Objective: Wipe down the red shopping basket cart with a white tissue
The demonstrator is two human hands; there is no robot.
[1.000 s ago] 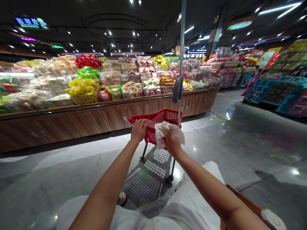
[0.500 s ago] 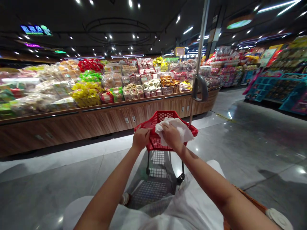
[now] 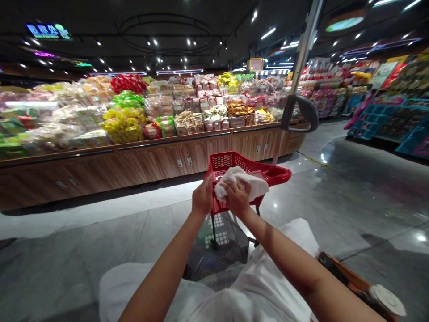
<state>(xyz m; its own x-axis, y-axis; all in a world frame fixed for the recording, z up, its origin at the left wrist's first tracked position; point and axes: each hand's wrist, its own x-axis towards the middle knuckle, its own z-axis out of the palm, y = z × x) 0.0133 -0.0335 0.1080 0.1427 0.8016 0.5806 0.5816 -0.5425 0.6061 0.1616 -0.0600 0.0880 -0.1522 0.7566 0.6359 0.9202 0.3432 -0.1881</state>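
Observation:
A red plastic rolling shopping basket with slotted walls stands on thin dark legs in front of me. My left hand is closed on the near left edge of the basket, its thumb up along the side. My right hand presses a crumpled white cloth against the basket's near rim; the fingers lie bunched over the cloth. From the basket's right side a metal pole leans up to the right, carrying a dark grey loop handle. The cloth hides part of the rim and the interior.
Behind the basket runs a long wood-panelled display counter heaped with packaged snacks. To the right stand blue racks of goods. A brown object with a white round top is at lower right. The grey floor is glossy.
The basket has turned, its right corner swinging outward to the right. The pole and loop handle lean further right. My left hand has shifted slightly right, while the cloth stays under my right hand.

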